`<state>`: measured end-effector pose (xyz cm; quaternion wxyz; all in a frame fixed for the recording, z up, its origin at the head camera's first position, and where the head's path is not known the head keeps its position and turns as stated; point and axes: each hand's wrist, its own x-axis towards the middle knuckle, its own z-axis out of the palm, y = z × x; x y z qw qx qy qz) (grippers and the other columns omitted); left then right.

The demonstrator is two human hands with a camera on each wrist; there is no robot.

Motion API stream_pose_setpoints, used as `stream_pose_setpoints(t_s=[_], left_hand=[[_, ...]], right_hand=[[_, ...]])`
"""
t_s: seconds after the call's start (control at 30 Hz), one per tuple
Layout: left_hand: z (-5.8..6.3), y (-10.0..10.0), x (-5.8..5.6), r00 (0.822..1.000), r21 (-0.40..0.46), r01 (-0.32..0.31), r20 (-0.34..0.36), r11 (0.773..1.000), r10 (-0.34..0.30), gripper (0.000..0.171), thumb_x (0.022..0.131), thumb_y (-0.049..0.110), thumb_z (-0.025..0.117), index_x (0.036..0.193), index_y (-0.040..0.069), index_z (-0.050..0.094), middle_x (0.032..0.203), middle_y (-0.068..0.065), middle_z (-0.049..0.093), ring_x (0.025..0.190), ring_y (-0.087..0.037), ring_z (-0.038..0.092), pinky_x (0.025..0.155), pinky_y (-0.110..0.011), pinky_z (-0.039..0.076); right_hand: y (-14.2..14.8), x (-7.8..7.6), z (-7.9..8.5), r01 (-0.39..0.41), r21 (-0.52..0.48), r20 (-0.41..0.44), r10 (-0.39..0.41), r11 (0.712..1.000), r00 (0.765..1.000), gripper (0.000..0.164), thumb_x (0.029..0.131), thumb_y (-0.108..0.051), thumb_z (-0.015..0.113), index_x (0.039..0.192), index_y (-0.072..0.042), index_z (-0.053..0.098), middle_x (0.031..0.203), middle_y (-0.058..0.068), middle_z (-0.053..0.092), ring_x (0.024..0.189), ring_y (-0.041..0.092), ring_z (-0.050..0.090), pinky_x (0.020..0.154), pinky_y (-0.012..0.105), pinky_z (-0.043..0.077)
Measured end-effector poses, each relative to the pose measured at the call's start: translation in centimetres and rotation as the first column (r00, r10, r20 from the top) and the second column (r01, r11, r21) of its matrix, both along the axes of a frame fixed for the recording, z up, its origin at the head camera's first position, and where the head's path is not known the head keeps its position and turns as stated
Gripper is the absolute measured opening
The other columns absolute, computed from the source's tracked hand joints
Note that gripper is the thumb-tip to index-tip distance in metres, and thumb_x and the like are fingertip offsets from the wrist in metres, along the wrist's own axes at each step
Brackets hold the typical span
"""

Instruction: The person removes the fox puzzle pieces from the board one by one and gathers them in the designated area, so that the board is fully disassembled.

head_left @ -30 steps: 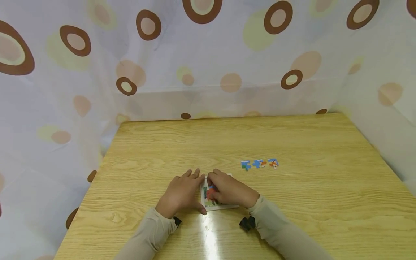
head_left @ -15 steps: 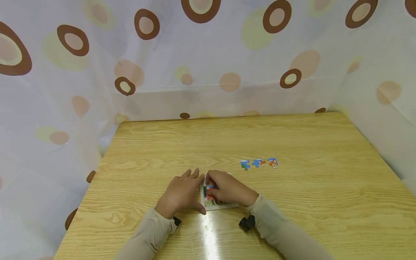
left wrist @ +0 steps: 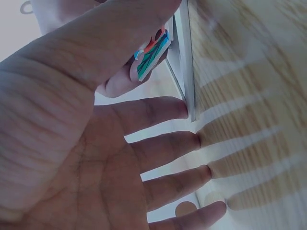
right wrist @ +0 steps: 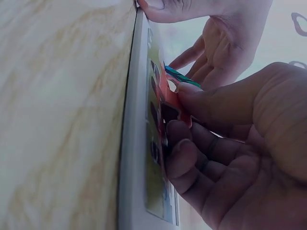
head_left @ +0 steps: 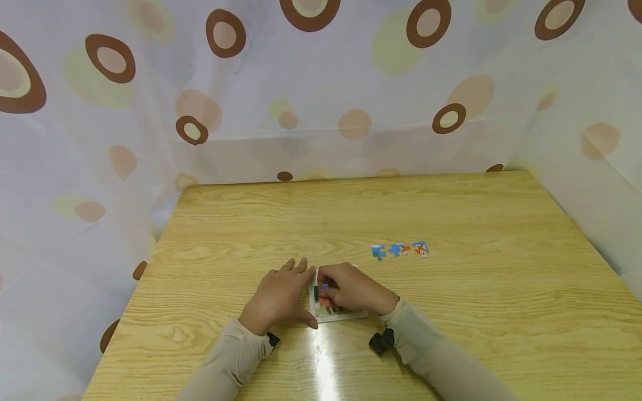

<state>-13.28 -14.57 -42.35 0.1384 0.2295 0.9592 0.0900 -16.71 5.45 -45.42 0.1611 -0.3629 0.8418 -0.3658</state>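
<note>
The right hand [head_left: 353, 288] has shifted slightly, its thumb farther from the near edge of the white puzzle frame [head_left: 343, 318]; thumb and fingers pinch a red-and-green piece [left wrist: 152, 61] (tilted up off the board). The left hand [head_left: 278, 296], fingers straight and spread, touches the frame's left side. Beyond lie three loose pieces [head_left: 399, 249], then a spotted curtain [head_left: 326, 83].

1. From my end of the feed I can read no text, label, brand, number or sign in any view.
2. On the loose puzzle pieces [head_left: 399, 249] I make out printed pictures, but no lettering.
3. On the white tray [right wrist: 136, 120] I find no legible words.
4. On the patterned cloth [head_left: 321, 83] I see printed ovals and rings, no characters.
</note>
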Motion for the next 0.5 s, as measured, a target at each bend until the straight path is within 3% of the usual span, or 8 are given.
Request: stream_pose_setpoints(t_s=[0.13, 0.23, 0.37, 0.5], left_hand=[[-0.01, -0.26, -0.27, 1.000, 0.007, 0.001, 0.019, 1.000, -0.001, 0.110, 0.068, 0.064, 0.089, 0.155, 0.010, 0.049, 0.161, -0.016, 0.039, 0.149, -0.041, 0.035, 0.106, -0.061, 0.043], [-0.11, -0.38, -0.41, 1.000, 0.023, -0.010, 0.023, 1.000, 0.009, 0.099, 0.075, 0.064, 0.084, 0.154, 0.013, 0.051, 0.161, -0.015, 0.041, 0.149, -0.039, 0.036, 0.106, -0.062, 0.043], [-0.22, -0.12, -0.46, 0.999, 0.027, -0.016, -0.043, 1.000, 0.017, 0.079, 0.084, 0.056, 0.081, 0.147, 0.013, 0.060, 0.155, -0.017, 0.050, 0.143, -0.040, 0.044, 0.101, -0.062, 0.046], [-0.33, 0.28, -0.41, 0.994, 0.008, -0.027, -0.108, 1.000, 0.028, 0.073, 0.083, 0.052, 0.084, 0.141, 0.013, 0.065, 0.149, -0.018, 0.055, 0.138, -0.041, 0.050, 0.097, -0.061, 0.049]], right_hand=[[0.04, -0.03, 0.07, 0.002, 0.005, -0.029, -0.002, 1.000, 1.000, 0.011, 0.093, 0.003, 0.071, 0.094, -0.005, 0.064, 0.080, -0.004, 0.059, 0.067, 0.007, 0.049, 0.062, 0.026, 0.043], [0.04, 0.00, 0.05, -0.002, 0.010, -0.056, 0.002, 1.000, 0.998, 0.016, 0.089, 0.005, 0.075, 0.094, -0.006, 0.063, 0.081, -0.002, 0.057, 0.070, 0.008, 0.048, 0.063, 0.027, 0.043], [0.02, 0.00, 0.04, -0.003, 0.001, -0.055, 0.003, 1.000, 0.998, 0.017, 0.090, 0.008, 0.073, 0.093, -0.006, 0.063, 0.080, -0.002, 0.057, 0.068, 0.007, 0.048, 0.061, 0.026, 0.043], [0.13, -0.13, 0.04, 0.006, -0.022, -0.033, -0.007, 1.000, 0.999, 0.016, 0.092, 0.009, 0.067, 0.091, -0.007, 0.062, 0.077, -0.004, 0.057, 0.065, 0.006, 0.049, 0.059, 0.024, 0.043]])
